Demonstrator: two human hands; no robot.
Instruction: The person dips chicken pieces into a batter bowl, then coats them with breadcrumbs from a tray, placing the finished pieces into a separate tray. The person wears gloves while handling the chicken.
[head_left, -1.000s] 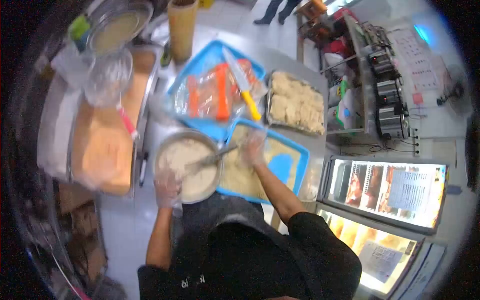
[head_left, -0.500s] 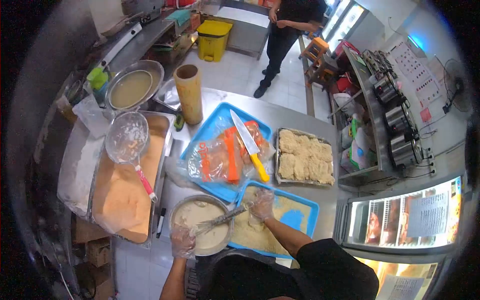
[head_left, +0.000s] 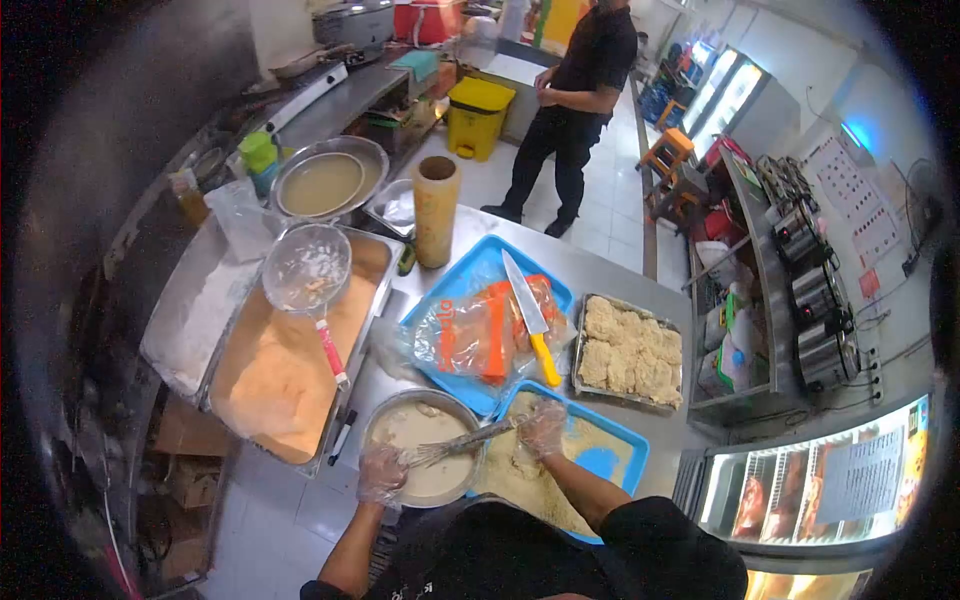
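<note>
My left hand (head_left: 382,474), in a clear plastic glove, is closed at the left rim of a round metal bowl (head_left: 420,498) of pale, creamy batter. A metal whisk (head_left: 455,445) slants across this bowl, its wires close to my left fingers. Its handle end runs to my right hand (head_left: 543,428), also gloved, whose fingers are closed around it over a blue tray (head_left: 640,462) of breadcrumbs. A lumpy, crumb-covered patch lies below that hand. The fingertips of both hands are partly hidden.
A knife (head_left: 527,305) with a yellow handle lies on plastic bags in another blue tray (head_left: 420,312). Breaded pieces (head_left: 630,350) fill a tray at right. At left, a strainer (head_left: 307,268) rests over a container of orange powder (head_left: 275,390). Another person (head_left: 570,110) stands beyond the table.
The view has shifted, so the table appears lower and further right. The other person now shows nearly whole. My hands and the whisk keep almost the same places relative to the bowl and tray.
</note>
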